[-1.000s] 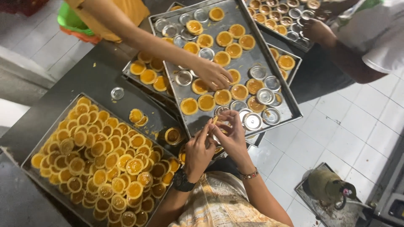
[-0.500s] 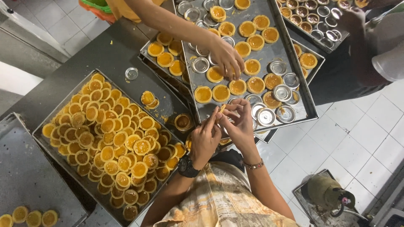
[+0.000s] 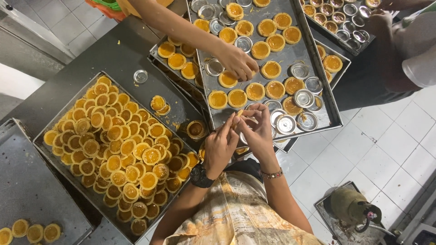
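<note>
left hand [image 3: 221, 146]: fingertips are pinching a small tart [image 3: 238, 115] at the near edge of the metal tray [image 3: 318, 97].
right hand [image 3: 258, 129]: fingers are curling around the same tart from the other side, touching the left hand.
co-worker's hand [image 3: 237, 61]: is reaching onto the tray, resting on a tart.
side tray [image 3: 59, 115]: is holding heaped unmoulded tarts.
empty tins [image 3: 303, 97]: are lying on the metal tray, just beside the hands.

A dark grey metal worktable [image 3: 122, 50] carries a rectangular steel tray heaped with round yellow tarts [image 3: 113, 149]. Beside it lie stacked steel baking trays [image 3: 313, 68], a loose small silver tin mould [image 3: 140, 76] and a few stray tarts [image 3: 159, 104].
</note>
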